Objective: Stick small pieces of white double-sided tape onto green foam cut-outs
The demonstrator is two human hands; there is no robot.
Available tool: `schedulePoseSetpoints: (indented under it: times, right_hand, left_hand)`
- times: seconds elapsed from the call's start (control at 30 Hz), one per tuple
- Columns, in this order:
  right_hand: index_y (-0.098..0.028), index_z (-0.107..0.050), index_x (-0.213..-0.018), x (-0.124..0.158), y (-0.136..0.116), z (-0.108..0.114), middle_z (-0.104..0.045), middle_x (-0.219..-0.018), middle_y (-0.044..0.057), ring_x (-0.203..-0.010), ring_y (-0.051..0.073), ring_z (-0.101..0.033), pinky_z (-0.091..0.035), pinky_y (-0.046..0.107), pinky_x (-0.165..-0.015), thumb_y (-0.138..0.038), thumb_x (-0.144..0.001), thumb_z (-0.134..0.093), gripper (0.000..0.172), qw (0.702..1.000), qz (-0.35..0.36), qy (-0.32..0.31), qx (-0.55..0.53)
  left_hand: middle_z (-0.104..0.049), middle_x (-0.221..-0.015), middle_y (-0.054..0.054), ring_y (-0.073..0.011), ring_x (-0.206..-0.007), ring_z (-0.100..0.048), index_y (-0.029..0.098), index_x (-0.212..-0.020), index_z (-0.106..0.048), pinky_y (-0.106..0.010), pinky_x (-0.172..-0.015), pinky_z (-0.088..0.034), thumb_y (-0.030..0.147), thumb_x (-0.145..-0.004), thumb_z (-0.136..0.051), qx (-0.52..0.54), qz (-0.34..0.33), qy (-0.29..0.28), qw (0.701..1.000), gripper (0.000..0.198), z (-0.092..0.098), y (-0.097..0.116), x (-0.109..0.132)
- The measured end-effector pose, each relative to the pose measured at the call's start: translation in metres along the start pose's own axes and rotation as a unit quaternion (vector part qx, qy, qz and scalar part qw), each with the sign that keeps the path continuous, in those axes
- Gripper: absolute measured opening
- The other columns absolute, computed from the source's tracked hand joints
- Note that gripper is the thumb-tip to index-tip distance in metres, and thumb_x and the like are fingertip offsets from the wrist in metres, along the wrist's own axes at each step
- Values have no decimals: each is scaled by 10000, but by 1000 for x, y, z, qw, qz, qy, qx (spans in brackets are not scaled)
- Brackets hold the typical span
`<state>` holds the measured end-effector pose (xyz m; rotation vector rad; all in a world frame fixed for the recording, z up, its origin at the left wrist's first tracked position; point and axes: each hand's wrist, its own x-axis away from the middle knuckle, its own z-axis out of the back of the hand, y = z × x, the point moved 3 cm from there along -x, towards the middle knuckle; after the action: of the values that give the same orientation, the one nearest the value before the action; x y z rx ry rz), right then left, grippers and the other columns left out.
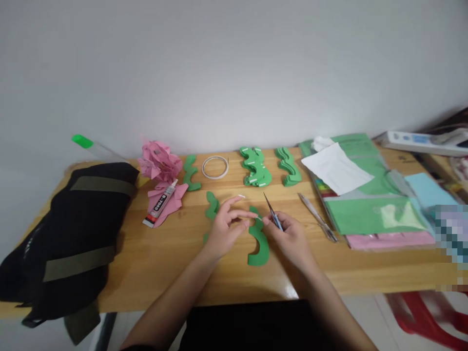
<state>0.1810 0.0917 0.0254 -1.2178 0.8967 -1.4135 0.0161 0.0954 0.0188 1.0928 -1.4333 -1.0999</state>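
Observation:
My left hand (225,229) is over the middle of the table, its thumb and a finger closing on a small white strip (259,218). Another white bit (242,196) sits at the tip of its raised index finger. My right hand (290,236) grips slim pointed tweezers (273,213) with a blue body, tips pointing up and away. Its thumb meets the same strip. Under my hands lies a wavy green cut-out (260,251). A second green cut-out (211,204) is partly hidden behind my left hand.
Behind are stacked green cut-outs (255,168) with white strips, another green stack (288,166) and a white ring coil (215,167). Left: pink paper (160,160), a glue tube (160,204), a black bag (78,224). Right: a pen-like tool (317,217), green sheets (373,214), white tissue (336,168).

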Motion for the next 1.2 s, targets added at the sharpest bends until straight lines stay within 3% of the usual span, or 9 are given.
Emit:
schedulePoseSetpoints:
  times: [0.1, 0.33, 0.47, 0.6, 0.73, 0.87, 1.07, 1.2]
  right_hand:
    - [-180, -578, -700, -4, 1, -1, -488, -573, -16, -527, 129, -425, -377, 253, -502, -526, -759, -592, 351, 1000, -2, -5, 2]
    - [-187, -579, -707, -5, -1, -1, -501, -580, -5, -538, 138, -442, -390, 256, -507, -568, -768, -581, 386, 1000, 7, -18, 19]
    - [-199, -546, -688, -5, -4, 3, -480, -574, -16, -527, 131, -432, -376, 254, -503, -564, -763, -583, 374, 1000, -5, -17, 19]
    - [-205, -530, -663, -9, -3, 9, -416, -504, -50, -467, 117, -386, -314, 251, -449, -584, -728, -619, 395, 999, -31, 7, 11]
    - [-181, -592, -691, -15, -2, 11, -479, -521, -29, -482, 123, -419, -331, 255, -461, -556, -717, -646, 380, 999, -17, 22, 22]
    - [-179, -591, -671, -20, -1, 10, -490, -531, -16, -488, 129, -425, -347, 267, -479, -540, -711, -625, 365, 999, -17, 19, 44]
    - [-184, -570, -630, -27, 1, 6, -477, -522, -14, -483, 122, -404, -337, 267, -480, -517, -693, -608, 341, 998, -32, 11, 59]
    - [-171, -592, -646, -28, 5, 5, -406, -468, -49, -443, 102, -337, -258, 249, -435, -522, -682, -620, 354, 995, -75, 15, 56]
  left_hand:
    - [-769, -953, -71, -179, -862, -688, 189, -1233, -461, -327, -774, -485, 164, -757, -644, 2, 0, 0, 1000, 511, 0, -2, -1]
    - [-726, -1096, -102, -234, -1073, -659, 218, -1274, -460, -380, -871, -505, 163, -781, -641, -17, -22, 1, 1000, 528, -2, -4, 2]
    - [-657, -1241, -117, -246, -1248, -560, 231, -1333, -398, -450, -1014, -434, 90, -767, -613, -91, -65, 34, 993, 621, -1, -4, 4]
    - [-621, -1290, -116, -249, -1295, -513, 250, -1436, -264, -527, -1116, -327, 53, -778, -607, -194, -100, 40, 975, 768, 0, -7, 5]
    - [-633, -1272, -122, -301, -1309, -482, 256, -1498, -124, -581, -1103, -325, 45, -745, -671, -271, -121, -14, 955, 955, -2, -14, 4]
    - [-639, -1273, -127, -347, -1323, -453, 257, -1512, -17, -622, -1088, -316, 44, -722, -713, -320, -138, -30, 937, 1074, -2, -20, 1]
    - [-633, -1277, -134, -344, -1303, -470, 257, -1511, 2, -593, -1073, -335, 47, -716, -728, -345, -168, -32, 923, 1100, -3, -21, -2]
    - [-640, -1258, -129, -338, -1274, -495, 237, -1505, -25, -579, -1060, -348, 53, -706, -743, -360, -169, -28, 917, 1090, -4, -17, -3]
